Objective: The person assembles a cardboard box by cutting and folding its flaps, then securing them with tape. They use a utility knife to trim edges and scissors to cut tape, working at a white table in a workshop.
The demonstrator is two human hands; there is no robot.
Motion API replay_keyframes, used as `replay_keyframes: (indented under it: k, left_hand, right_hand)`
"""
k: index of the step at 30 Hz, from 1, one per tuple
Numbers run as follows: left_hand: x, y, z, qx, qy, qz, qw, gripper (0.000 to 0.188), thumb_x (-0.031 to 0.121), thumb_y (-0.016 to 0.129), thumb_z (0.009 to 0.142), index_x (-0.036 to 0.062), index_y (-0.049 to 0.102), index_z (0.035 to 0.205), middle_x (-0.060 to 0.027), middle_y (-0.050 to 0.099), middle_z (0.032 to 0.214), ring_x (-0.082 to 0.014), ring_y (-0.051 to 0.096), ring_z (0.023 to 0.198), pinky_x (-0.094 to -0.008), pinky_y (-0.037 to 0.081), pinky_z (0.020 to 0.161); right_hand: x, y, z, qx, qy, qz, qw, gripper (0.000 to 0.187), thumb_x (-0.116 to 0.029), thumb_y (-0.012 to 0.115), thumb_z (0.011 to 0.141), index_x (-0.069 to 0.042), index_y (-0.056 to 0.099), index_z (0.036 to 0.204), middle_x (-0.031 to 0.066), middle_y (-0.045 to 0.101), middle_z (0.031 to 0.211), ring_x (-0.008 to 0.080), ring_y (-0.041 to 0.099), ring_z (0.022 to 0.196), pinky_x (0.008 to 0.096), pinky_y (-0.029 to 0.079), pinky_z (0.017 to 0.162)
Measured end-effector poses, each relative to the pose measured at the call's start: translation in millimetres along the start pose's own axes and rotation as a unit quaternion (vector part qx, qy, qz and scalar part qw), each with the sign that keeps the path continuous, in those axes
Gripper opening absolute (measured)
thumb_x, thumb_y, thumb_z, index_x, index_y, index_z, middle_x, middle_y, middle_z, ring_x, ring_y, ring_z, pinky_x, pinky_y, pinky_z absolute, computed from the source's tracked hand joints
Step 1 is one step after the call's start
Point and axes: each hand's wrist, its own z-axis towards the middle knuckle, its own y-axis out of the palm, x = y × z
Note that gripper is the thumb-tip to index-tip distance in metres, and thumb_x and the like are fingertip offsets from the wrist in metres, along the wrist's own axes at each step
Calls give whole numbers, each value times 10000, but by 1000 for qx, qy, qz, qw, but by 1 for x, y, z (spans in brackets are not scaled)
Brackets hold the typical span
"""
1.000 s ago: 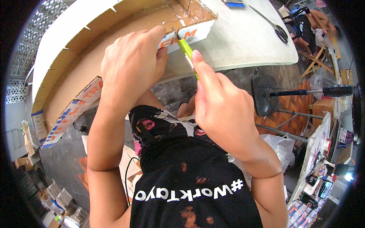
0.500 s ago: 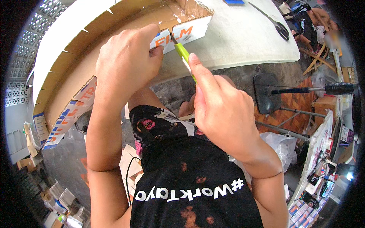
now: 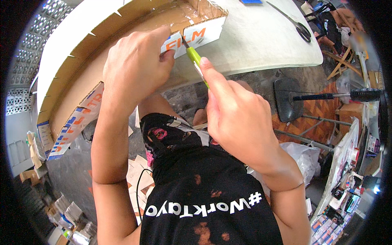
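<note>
A long, shallow cardboard box [image 3: 210, 32], brown inside and white with orange and blue print outside, lies along the table's near edge. Several short slits run along its far wall. My left hand [image 3: 134, 67] is closed over the near wall, pinching its edge; the fingertips on the inner side are partly hidden. In my right hand [image 3: 241, 118] is a green-handled utility knife [image 3: 194, 57], index finger stretched along the handle. Its blade touches the printed near wall at a vertical slit, just right of my left hand.
Black-handled scissors [image 3: 302, 32] and a blue piece [image 3: 251, 1] lie on the white table [image 3: 281, 47]. A black-seated chair [image 3: 287, 102] and a clear plastic bag [image 3: 304, 157] are at the right. Cardboard scraps [image 3: 136, 177] litter the floor. Another person [image 3: 345, 20] is at upper right.
My right hand and the knife have shifted very slightly left, as has the box's right end in the picture. Both hands keep the same grip.
</note>
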Motion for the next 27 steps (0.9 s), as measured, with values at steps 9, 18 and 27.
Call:
replay_keyframes:
  k: [9, 18, 27]
  left_hand:
    - [3, -3, -2, -2, -6, -8, 1000, 221, 215, 719, 796, 32, 645, 895, -234, 671, 790, -449, 669, 807, -514, 518, 706]
    - [4, -5, -1, -3, 14, -12, 1000, 188, 182, 663, 796, 14, 622, 871, -244, 665, 796, -454, 658, 810, -541, 513, 726]
    - [4, -13, 8, -44, -8, -44, 998, 243, 220, 751, 789, -4, 672, 838, -257, 651, 762, -443, 665, 773, -489, 513, 689]
  right_hand:
    - [1, 2, -1, 10, -19, -21, 1000, 506, -49, 624, 900, -53, 560, 1402, 161, 698, 826, 372, 687, 724, 470, 562, 619]
    - [5, 11, 2, 41, -24, -19, 999, 494, -63, 630, 896, -73, 583, 1387, 154, 688, 777, 375, 671, 644, 469, 555, 598]
    - [7, 8, 5, 19, -26, -45, 998, 537, -105, 627, 884, -79, 562, 1416, 146, 682, 755, 354, 669, 599, 446, 551, 581]
